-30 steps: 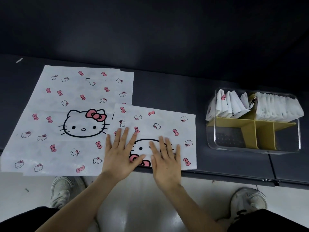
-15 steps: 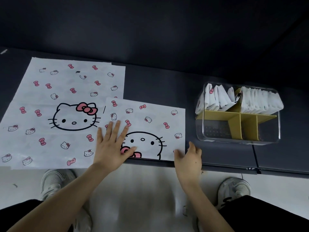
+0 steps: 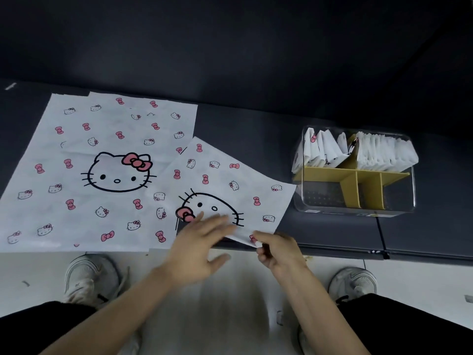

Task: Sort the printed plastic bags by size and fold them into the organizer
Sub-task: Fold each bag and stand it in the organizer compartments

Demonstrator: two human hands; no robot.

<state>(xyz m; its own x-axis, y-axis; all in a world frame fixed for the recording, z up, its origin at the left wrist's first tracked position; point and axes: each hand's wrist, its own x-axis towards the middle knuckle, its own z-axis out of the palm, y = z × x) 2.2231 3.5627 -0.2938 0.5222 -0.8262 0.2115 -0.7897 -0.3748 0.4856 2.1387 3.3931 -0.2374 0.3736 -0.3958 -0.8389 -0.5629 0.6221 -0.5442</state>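
A large bag point(image 3: 102, 175) with a Hello Kitty face and pink bows lies flat on the dark table point(image 3: 256, 139); the smaller bag point(image 3: 225, 185), same print, overlaps its four o'clock corner. The blurred left hand point(image 3: 197, 249) spreads straight fingers over the smaller bag's six o'clock edge, and the right hand point(image 3: 280, 252) pinches its lifted five o'clock corner. At three o'clock, the clear organizer point(image 3: 399, 198) holds folded bags point(image 3: 381, 152).

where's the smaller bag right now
Head view, centre: the smaller bag lies skewed between the large bag and the organizer, its near corner pinched by the right hand.
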